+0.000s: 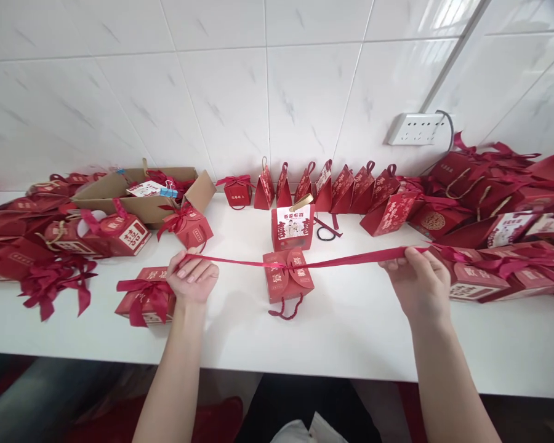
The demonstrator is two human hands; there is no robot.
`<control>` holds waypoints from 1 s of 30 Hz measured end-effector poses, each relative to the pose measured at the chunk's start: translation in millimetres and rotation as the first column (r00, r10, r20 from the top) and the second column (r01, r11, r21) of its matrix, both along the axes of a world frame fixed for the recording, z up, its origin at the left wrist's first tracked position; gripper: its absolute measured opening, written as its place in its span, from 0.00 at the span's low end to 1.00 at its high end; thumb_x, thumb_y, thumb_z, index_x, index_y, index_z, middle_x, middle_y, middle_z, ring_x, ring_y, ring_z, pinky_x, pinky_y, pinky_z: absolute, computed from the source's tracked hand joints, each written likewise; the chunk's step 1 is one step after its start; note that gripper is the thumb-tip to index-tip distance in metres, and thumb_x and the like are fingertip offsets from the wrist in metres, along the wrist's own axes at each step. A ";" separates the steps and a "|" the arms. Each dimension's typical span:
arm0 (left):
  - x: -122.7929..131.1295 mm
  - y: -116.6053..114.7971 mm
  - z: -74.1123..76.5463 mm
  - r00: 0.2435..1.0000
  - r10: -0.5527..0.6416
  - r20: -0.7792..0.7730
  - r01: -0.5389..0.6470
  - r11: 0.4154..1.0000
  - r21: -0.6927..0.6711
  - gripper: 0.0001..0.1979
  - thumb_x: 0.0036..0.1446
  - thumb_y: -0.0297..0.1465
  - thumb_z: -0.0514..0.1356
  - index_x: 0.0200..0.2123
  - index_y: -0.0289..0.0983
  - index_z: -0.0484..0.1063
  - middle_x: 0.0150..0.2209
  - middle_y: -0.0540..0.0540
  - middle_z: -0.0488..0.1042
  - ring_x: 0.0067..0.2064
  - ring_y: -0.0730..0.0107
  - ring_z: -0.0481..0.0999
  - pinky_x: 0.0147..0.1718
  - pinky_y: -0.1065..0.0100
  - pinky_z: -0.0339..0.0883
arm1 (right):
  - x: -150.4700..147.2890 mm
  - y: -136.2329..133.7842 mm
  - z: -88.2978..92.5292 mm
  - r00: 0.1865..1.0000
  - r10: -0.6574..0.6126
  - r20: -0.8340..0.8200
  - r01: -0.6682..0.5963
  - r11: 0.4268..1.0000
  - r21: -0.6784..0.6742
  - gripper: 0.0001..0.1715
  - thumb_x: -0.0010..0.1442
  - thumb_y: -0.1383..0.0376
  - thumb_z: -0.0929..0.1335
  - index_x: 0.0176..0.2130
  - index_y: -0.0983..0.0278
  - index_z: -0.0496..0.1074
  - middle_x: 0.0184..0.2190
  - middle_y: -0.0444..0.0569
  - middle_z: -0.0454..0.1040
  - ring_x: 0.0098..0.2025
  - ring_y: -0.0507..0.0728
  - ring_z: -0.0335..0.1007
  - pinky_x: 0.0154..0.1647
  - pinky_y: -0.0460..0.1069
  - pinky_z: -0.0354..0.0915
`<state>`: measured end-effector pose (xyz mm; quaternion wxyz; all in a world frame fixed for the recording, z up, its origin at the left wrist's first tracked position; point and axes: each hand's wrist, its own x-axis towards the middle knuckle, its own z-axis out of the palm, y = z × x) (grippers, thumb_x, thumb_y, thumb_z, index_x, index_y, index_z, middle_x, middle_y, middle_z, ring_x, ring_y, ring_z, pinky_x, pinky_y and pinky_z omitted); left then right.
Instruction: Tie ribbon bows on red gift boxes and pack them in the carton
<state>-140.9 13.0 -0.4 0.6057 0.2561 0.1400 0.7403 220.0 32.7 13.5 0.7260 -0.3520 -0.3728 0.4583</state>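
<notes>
A small red gift box stands on the white table, a twisted cord handle hanging from its front. A dark red ribbon crosses its top and is stretched out to both sides, narrow on the left and wider on the right. My left hand is closed on the ribbon's left end. Its right end is pinched between the thumb and fingers of my right hand. Just behind the box is another red box with a white printed tag. A bow-tied red box sits beside my left wrist.
An open cardboard box holds ribbons, cards and blue clips at the back left. Several triangular red boxes line the wall. More red boxes are piled at both sides. A power strip is mounted on the tiled wall.
</notes>
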 end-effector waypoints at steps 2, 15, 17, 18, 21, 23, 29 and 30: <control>5.3 -2.4 17.1 0.993 -0.014 -0.118 0.009 0.999 -0.043 0.15 0.51 0.30 0.60 0.16 0.36 0.61 0.09 0.58 0.56 0.12 0.82 0.58 0.10 0.82 0.54 | -1.1 2.7 11.6 0.998 -0.020 0.053 0.018 0.999 0.040 0.14 0.43 0.59 0.76 0.21 0.62 0.70 0.17 0.39 0.65 0.21 0.49 0.62 0.26 0.47 0.66; 95.0 30.7 125.9 0.533 0.162 -0.831 0.123 0.956 0.266 0.08 0.55 0.30 0.59 0.37 0.38 0.78 0.39 0.45 0.72 0.43 0.67 0.71 0.42 0.68 0.66 | -71.3 24.4 125.9 0.658 0.130 0.741 -0.393 0.899 0.191 0.13 0.52 0.58 0.71 0.25 0.65 0.71 0.23 0.43 0.69 0.25 0.50 0.62 0.26 0.46 0.59; 97.2 28.8 129.5 0.476 0.204 -0.855 0.103 0.953 0.284 0.09 0.54 0.29 0.59 0.38 0.39 0.77 0.39 0.46 0.72 0.42 0.69 0.71 0.40 0.70 0.66 | -72.3 30.6 131.0 0.666 0.138 0.733 -0.383 0.907 0.177 0.14 0.50 0.57 0.71 0.24 0.65 0.71 0.23 0.43 0.68 0.25 0.51 0.62 0.25 0.46 0.59; 98.0 27.5 130.4 0.458 0.229 -0.859 0.080 0.952 0.297 0.09 0.53 0.29 0.60 0.38 0.39 0.77 0.39 0.47 0.72 0.41 0.70 0.71 0.40 0.70 0.65 | -72.9 33.7 132.4 0.675 0.155 0.721 -0.388 0.906 0.167 0.14 0.50 0.57 0.72 0.24 0.65 0.71 0.23 0.43 0.68 0.25 0.51 0.62 0.25 0.46 0.59; 100.5 23.7 131.0 0.424 0.278 -0.862 0.029 0.947 0.320 0.07 0.53 0.30 0.61 0.36 0.38 0.77 0.37 0.48 0.73 0.38 0.72 0.71 0.37 0.72 0.66 | -76.0 39.6 133.9 0.701 0.208 0.683 -0.426 0.889 0.166 0.15 0.49 0.56 0.72 0.24 0.65 0.71 0.23 0.44 0.69 0.27 0.51 0.64 0.26 0.46 0.61; 99.9 22.8 129.5 0.433 0.310 -0.846 -0.008 0.940 0.341 0.06 0.52 0.31 0.62 0.34 0.37 0.77 0.36 0.48 0.73 0.38 0.72 0.72 0.36 0.73 0.66 | -76.6 38.0 132.1 0.726 0.229 0.648 -0.439 0.880 0.181 0.15 0.49 0.56 0.72 0.25 0.65 0.71 0.23 0.44 0.69 0.27 0.51 0.65 0.27 0.46 0.62; 64.0 30.1 106.6 0.321 0.368 -0.872 -0.242 0.923 0.300 0.10 0.51 0.34 0.61 0.36 0.35 0.74 0.36 0.45 0.75 0.39 0.66 0.74 0.41 0.65 0.68 | -41.5 -1.7 110.4 0.810 0.223 0.543 -0.403 0.884 0.237 0.09 0.55 0.60 0.71 0.27 0.62 0.71 0.26 0.44 0.70 0.26 0.50 0.66 0.26 0.45 0.63; 55.8 31.2 99.2 0.200 0.354 -0.914 -0.295 0.911 0.288 0.10 0.51 0.33 0.60 0.37 0.35 0.73 0.38 0.43 0.75 0.40 0.63 0.74 0.43 0.62 0.68 | -31.0 -10.4 105.4 0.762 0.268 0.589 -0.474 0.850 0.228 0.08 0.55 0.61 0.71 0.27 0.62 0.72 0.27 0.45 0.71 0.27 0.51 0.67 0.28 0.46 0.64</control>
